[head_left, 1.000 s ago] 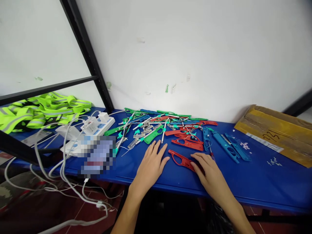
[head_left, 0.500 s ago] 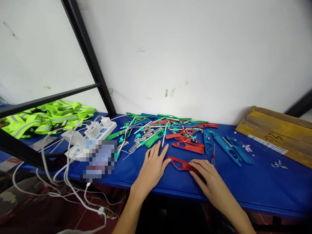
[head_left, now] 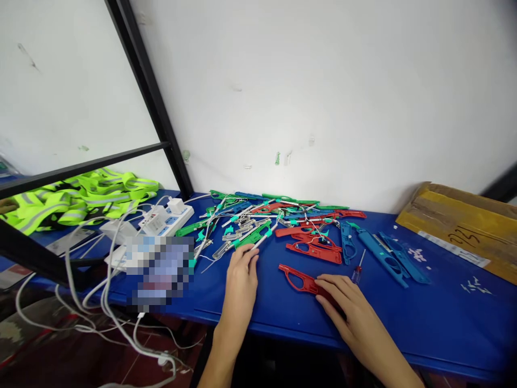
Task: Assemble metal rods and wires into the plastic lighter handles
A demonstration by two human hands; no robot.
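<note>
My right hand [head_left: 345,302] is closed over one end of a red plastic lighter shell half [head_left: 301,281], which lies on the blue table; its looped end sticks out to the left. My left hand [head_left: 242,272] has its fingers pinched on the near end of a thin metal lighter tube [head_left: 264,237]. That tube slants up toward the pile, with white wire at its far end. Just beside it lies a green shell half [head_left: 258,233]. Behind both hands spreads a heap of red, green and blue shells, metal tubes, wires and clear parts. More red shells [head_left: 313,252] lie beyond my right hand.
A small screwdriver [head_left: 358,269] and blue shells [head_left: 382,256] lie right of centre. Small white pieces [head_left: 476,285] are scattered near a cardboard box [head_left: 456,226]. At left are a power strip [head_left: 173,221], cables, a blurred phone-like device [head_left: 161,275] and yellow-green reflective straps [head_left: 81,199].
My left hand has moved left from the red shell's tip, and its spread fingers have closed on the metal tube, now tilted. My right hand stays on the red shell.
</note>
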